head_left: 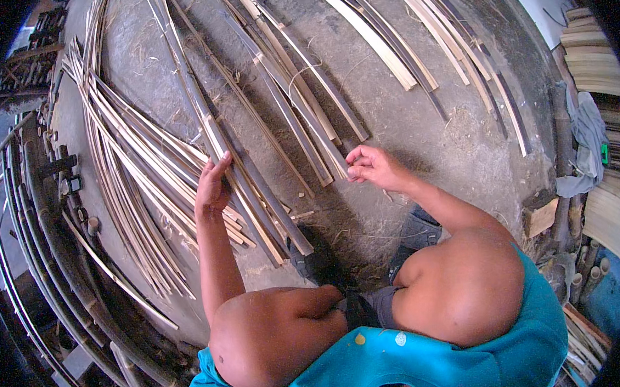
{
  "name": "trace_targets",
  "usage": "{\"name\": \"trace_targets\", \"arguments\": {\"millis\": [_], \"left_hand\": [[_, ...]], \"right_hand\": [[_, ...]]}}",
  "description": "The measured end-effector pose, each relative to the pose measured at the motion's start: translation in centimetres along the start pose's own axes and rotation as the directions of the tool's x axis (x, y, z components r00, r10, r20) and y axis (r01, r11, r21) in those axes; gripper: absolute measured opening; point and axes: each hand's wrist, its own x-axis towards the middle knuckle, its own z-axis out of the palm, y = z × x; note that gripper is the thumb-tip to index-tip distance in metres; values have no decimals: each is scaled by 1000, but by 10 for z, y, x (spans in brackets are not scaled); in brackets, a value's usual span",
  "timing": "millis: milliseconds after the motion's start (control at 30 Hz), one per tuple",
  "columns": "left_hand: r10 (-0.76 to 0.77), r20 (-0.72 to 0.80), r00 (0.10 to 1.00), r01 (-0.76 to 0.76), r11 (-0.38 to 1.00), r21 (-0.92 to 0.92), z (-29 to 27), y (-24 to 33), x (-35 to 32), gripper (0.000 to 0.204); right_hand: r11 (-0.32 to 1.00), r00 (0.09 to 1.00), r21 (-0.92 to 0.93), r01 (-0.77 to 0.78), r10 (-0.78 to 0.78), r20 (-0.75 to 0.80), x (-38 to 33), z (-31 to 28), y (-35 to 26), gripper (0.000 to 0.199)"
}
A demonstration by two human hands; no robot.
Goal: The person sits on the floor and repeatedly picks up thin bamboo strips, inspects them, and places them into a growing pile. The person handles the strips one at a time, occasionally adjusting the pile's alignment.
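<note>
Left hand point(212, 189) has its fingers clamped on some long split strips point(214, 137), left of centre, running far to near; right hand point(379, 169) is bunched, fingers together, by the middle strips point(295, 106); can't tell if it's pinching anything.

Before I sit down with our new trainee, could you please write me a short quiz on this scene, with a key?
1. True or false: the person's shirt is red.

2. Multiple choice: where is the left hand?
A. On the person's knee
B. Against the long strips
C. On the shirt

3. Short answer: on the right hand, are the fingers spread wide or drawn together?

Key
1. False; the shirt is teal.
2. B.
3. Drawn together; whether anything thin is pinched there cannot be told.
</note>
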Motion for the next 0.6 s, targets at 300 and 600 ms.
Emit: {"name": "trace_targets", "arguments": {"millis": [300, 600], "left_hand": [[9, 13, 1000, -9, 1000, 19, 5, 2, 0, 35], [-5, -14, 1000, 5, 999, 36, 5, 2, -2, 32]], "right_hand": [[995, 999, 88, -49, 47, 17, -3, 0, -5, 21], [702, 907, -704, 110, -361, -218, 21, -15, -32, 30]]}}
